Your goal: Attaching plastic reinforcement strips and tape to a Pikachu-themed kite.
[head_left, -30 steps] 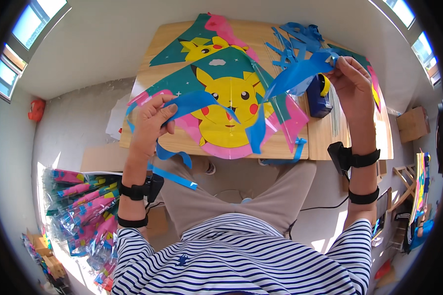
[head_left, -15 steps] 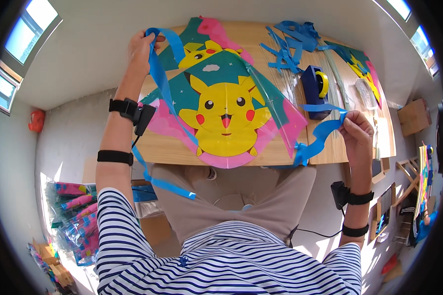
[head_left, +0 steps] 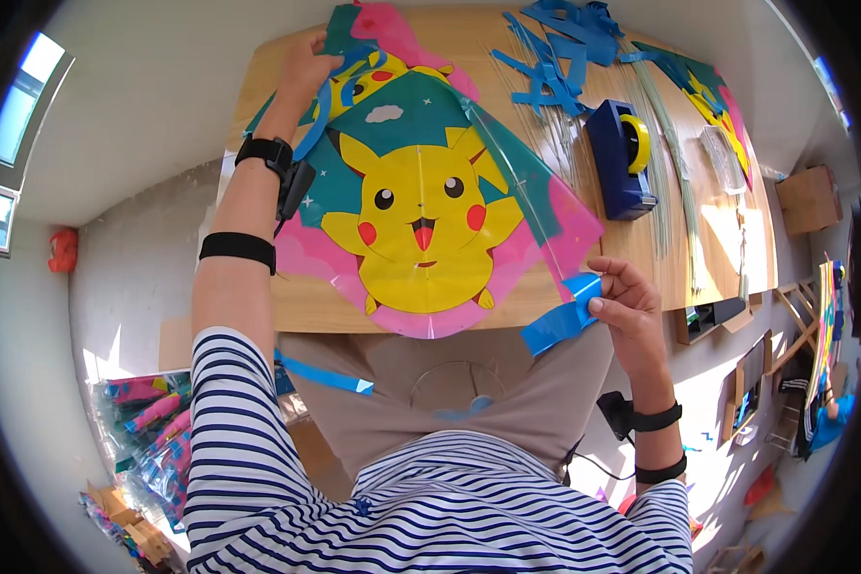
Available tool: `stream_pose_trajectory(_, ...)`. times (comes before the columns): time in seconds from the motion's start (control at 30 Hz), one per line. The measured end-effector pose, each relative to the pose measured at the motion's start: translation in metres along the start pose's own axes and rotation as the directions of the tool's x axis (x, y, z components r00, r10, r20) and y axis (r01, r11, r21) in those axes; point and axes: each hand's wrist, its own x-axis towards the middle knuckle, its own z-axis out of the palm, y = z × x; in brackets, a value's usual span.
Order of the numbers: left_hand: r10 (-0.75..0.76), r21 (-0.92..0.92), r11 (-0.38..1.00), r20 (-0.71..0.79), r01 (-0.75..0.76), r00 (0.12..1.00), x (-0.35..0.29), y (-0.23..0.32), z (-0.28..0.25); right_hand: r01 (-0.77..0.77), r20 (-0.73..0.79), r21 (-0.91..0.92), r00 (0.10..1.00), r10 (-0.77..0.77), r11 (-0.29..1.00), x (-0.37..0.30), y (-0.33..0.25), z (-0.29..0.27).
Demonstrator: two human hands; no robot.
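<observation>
- Your near kite sheet (head_left: 426,230) lies spread on the table (head_left: 478,38), seemingly unfinished; a blue strip (head_left: 555,326) overlaps its lower right tip, fixing unclear;
- Your right hand (head_left: 631,311) pinches that strip; your left hand (head_left: 306,69) bends near a blue ribbon (head_left: 313,141), hold impossible to tell;
- Rightward, tape dispenser (head_left: 607,158), thin rods (head_left: 676,172); your left forearm (head_left: 234,295) crosses the sheet's left side

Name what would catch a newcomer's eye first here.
Probably the big yellow cartoon figure on the green-and-pink sheet, mid-picture. Then the blue strip in the right fingers, by the sheet's lower right edge, and the dark blue tape dispenser right of the sheet.
</observation>
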Motion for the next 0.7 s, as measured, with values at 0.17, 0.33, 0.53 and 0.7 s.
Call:
stream_pose_trajectory(0.17, -0.105, -0.093, 0.987, 0.264, 0.134, 0.959, -0.111, 0.063, 0.007, 0.005, -0.017, -0.010, 1.000, -0.005, 1.000, 0.004, 0.008, 0.024)
stream_pose_trajectory(0.33, -0.024, -0.274, 0.669, 0.921, 0.691, 0.389, -0.282, 0.108, -0.004, 0.003, 0.092, 0.055, 0.996, -0.008, 0.998, 0.000, 0.019, 0.063)
stream_pose_trajectory(0.53, -0.020, -0.533, 0.103, 0.843, 0.840, 0.537, -0.391, 0.143, -0.013, 0.073, 0.289, -0.055, 0.956, -0.055, 0.996, -0.034, 0.051, 0.115)
stream_pose_trajectory(0.7, -0.283, -0.758, 0.041, 0.617, 0.652, 0.735, -0.417, 0.141, -0.032, 0.169, 0.353, -0.221, 0.932, -0.083, 0.960, -0.069, 0.064, 0.128)
